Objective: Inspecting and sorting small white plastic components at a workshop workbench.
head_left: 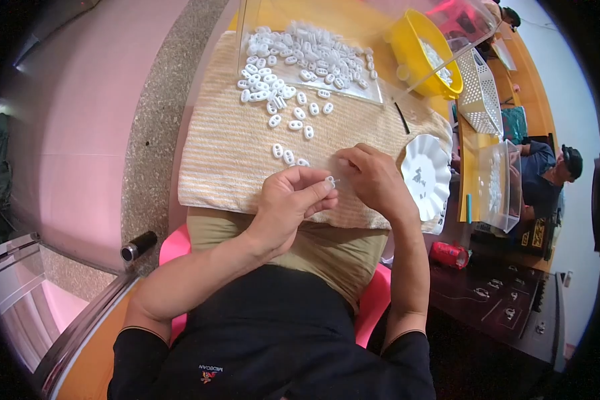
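My left hand (293, 200) pinches a small white oval plastic piece (329, 181) between thumb and fingers, over the near edge of a cream striped cloth (227, 153). My right hand (373, 177) is just to its right, fingers curled and close to the same piece; whether it grips a thin clear strand there I cannot tell. A few loose white pieces (287, 155) lie on the cloth just beyond my hands. Many more white pieces (300, 60) are heaped farther back, partly on a clear tray (353, 93).
A white scalloped dish (428, 175) sits right of my right hand. A yellow bowl (420, 53), a white basket (480, 87) and a clear box (497, 187) stand to the right. Another person (547, 177) sits at the far right. A red can (450, 255) lies below the dish.
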`<state>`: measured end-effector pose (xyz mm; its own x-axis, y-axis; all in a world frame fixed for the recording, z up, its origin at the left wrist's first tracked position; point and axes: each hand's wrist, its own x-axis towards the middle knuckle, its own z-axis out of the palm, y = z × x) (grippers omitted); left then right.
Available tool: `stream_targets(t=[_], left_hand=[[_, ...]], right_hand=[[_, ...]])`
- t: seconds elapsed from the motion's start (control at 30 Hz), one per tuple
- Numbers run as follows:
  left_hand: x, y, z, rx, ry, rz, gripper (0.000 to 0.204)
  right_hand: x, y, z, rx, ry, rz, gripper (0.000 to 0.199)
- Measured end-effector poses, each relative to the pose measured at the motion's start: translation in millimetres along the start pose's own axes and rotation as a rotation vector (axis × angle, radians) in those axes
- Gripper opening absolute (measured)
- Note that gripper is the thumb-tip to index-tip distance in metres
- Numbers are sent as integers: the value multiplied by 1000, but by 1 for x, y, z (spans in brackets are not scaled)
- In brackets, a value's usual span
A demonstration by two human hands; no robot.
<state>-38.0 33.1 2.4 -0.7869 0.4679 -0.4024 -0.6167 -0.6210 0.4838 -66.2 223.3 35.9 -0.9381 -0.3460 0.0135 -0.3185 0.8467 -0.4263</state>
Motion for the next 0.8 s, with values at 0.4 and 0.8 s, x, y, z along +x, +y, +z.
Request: stream_targets(t=[0.4, 0.8], left_hand=[[1, 2, -1, 23, 6, -37, 15], [2, 0, -2, 39, -8, -57, 18]], right_hand=[[-31, 8, 8, 901, -17, 300, 29], [-35, 7, 17, 1076, -4, 302, 31]])
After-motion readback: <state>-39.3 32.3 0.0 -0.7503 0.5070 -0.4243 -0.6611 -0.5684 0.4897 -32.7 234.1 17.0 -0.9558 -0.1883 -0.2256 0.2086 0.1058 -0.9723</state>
